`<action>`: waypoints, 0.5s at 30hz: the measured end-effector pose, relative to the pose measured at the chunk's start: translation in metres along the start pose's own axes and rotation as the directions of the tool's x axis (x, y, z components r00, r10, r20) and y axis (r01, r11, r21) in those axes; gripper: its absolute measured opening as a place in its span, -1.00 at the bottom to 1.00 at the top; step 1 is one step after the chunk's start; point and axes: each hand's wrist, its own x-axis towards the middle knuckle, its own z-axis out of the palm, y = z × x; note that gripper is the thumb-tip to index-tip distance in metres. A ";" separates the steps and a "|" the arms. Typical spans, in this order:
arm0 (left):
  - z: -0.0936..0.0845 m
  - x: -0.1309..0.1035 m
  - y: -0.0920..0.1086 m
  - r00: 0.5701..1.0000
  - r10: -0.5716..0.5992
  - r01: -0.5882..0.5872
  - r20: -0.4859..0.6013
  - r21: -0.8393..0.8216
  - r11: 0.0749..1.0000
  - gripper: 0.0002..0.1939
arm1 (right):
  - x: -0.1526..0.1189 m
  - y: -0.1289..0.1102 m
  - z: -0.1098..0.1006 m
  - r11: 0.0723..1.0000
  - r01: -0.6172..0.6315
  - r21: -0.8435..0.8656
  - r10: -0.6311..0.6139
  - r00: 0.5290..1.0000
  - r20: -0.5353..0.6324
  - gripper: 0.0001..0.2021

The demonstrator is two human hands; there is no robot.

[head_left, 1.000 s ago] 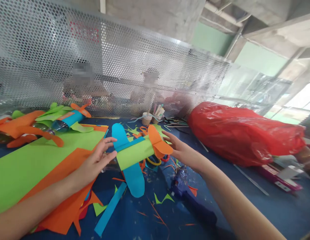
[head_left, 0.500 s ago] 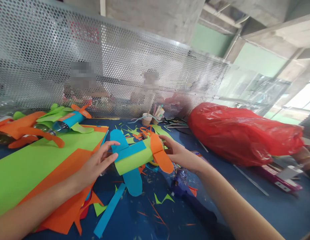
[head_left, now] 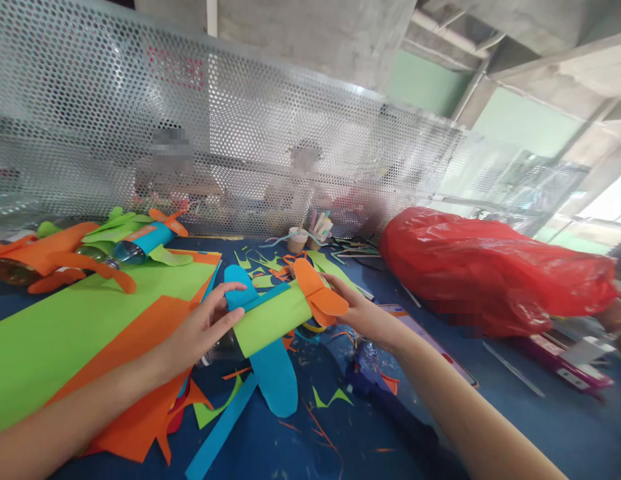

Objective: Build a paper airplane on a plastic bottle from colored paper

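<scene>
A plastic bottle wrapped in green paper (head_left: 275, 320) lies tilted between my hands, above the blue table. Blue paper wings (head_left: 275, 379) stick out on both sides of it, and an orange paper piece (head_left: 317, 290) with rounded lobes is on its right end. My left hand (head_left: 210, 327) holds the bottle's left end, thumb on the paper and fingers curled by the upper wing. At the other end, my right hand (head_left: 353, 307) grips behind the orange piece; its fingertips are partly hidden.
Green sheets (head_left: 105, 320) and orange sheets (head_left: 145, 360) lie left, below several paper-covered bottles (head_left: 50, 253). A dark blue glue gun (head_left: 370, 380) rests near my right forearm. Beyond are cups (head_left: 297, 239), paper scraps and a red plastic bag (head_left: 480, 267) at right.
The bottle has rolled between my hands: its blue strip has turned away, more green shows, and the lower wing reaches further toward me. The orange lobes have swung upward.
</scene>
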 end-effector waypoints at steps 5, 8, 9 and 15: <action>0.002 0.000 -0.002 0.998 0.018 -0.012 0.055 -0.119 0.993 -0.61 | -0.002 0.001 0.000 0.999 0.008 -0.049 -0.008 1.000 -0.006 -0.50; 0.002 0.000 -0.006 0.999 -0.005 0.011 0.051 -0.115 0.993 -0.60 | -0.002 0.001 0.000 0.997 -0.020 -0.073 0.021 1.000 0.010 -0.52; 0.003 0.001 -0.007 0.999 -0.012 0.016 0.037 -0.101 0.995 -0.60 | -0.002 0.001 0.000 0.997 -0.029 -0.078 0.031 0.999 0.018 -0.52; 0.004 0.000 -0.008 0.999 0.021 -0.012 0.046 -0.184 0.983 -0.61 | -0.001 0.004 -0.004 0.996 -0.047 -0.078 0.052 0.997 0.064 -0.52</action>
